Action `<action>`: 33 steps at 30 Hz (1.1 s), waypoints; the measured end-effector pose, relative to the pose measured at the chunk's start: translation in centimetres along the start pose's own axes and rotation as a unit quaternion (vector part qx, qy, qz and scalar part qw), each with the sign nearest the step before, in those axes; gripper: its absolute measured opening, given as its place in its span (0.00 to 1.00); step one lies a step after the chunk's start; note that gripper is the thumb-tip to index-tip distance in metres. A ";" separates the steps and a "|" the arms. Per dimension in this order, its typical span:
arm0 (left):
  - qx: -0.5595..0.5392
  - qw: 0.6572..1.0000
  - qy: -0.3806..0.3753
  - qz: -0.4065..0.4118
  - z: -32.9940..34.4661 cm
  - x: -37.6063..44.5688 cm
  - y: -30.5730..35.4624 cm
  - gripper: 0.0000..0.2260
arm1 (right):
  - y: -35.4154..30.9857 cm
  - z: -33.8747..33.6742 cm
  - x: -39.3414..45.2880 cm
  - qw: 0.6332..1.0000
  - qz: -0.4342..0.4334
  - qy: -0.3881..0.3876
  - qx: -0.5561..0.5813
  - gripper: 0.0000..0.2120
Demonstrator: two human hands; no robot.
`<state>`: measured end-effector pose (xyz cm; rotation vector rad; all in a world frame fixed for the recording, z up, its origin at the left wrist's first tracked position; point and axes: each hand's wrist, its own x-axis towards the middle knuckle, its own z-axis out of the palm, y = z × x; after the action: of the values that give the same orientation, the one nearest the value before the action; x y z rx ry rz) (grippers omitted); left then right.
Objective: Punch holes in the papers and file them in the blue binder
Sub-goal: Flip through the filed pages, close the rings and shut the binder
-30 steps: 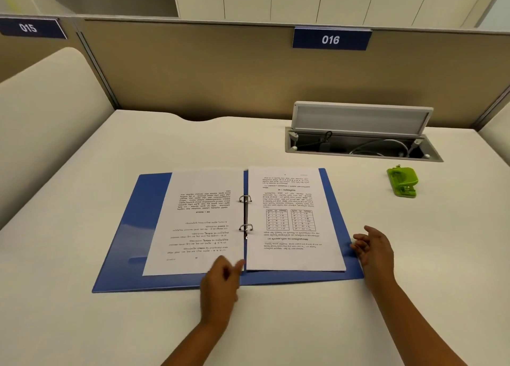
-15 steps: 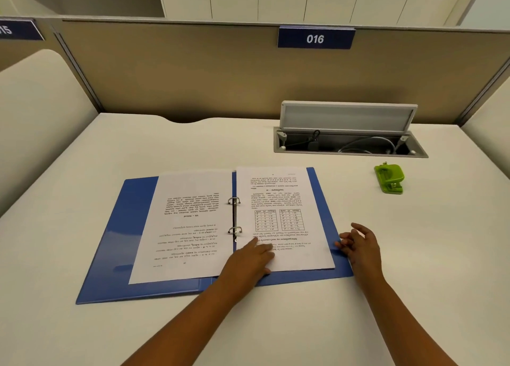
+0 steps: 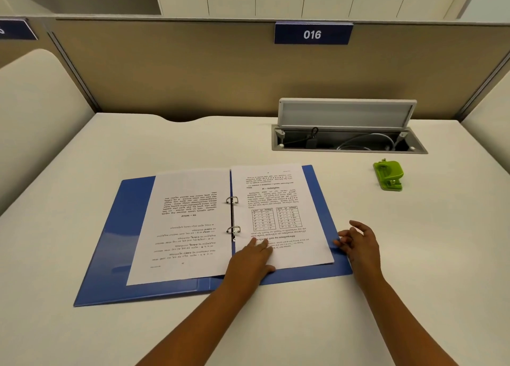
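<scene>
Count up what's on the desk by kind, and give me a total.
Blue binder: 1
Printed sheets showing in it: 2, left page and right page
Green hole punch: 1
Hands: 2, left hand flat on the right page, right hand at the binder's edge
Total: 6

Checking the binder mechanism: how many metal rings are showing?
2: the far ring and the near ring, both on the blue binder spine, between the pages. None looks hidden.

One head-worn view was given, aimed forward and down over the worktop (image 3: 82, 335) from close above its near edge, probably seated height; the far partition (image 3: 165, 70) was framed at top.
</scene>
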<state>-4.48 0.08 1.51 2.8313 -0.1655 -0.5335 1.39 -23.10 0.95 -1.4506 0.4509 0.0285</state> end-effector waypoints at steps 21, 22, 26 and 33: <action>-0.063 0.997 0.031 -0.024 1.1 -0.3 -0.3 0.25 | 3.8 5.5 -8.3 0.715 -0.053 -0.131 -0.685 0.47; -0.067 0.997 0.034 -0.024 1.1 -0.3 -0.3 0.25 | 3.9 5.5 -8.3 0.721 -0.059 -0.131 -0.678 0.56; -0.072 0.996 0.042 -0.019 1.3 -0.4 -0.5 0.25 | 4.3 5.5 -8.1 0.724 -0.078 -0.127 -0.673 0.64; -0.069 0.996 0.045 -0.020 1.4 -0.4 -0.5 0.25 | 5.4 5.4 -7.8 0.744 -0.106 -0.101 -0.652 0.54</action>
<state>-5.28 0.26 0.27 2.7225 -0.0523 -0.4072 -5.79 -15.29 -1.47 -2.8501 0.0037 0.3841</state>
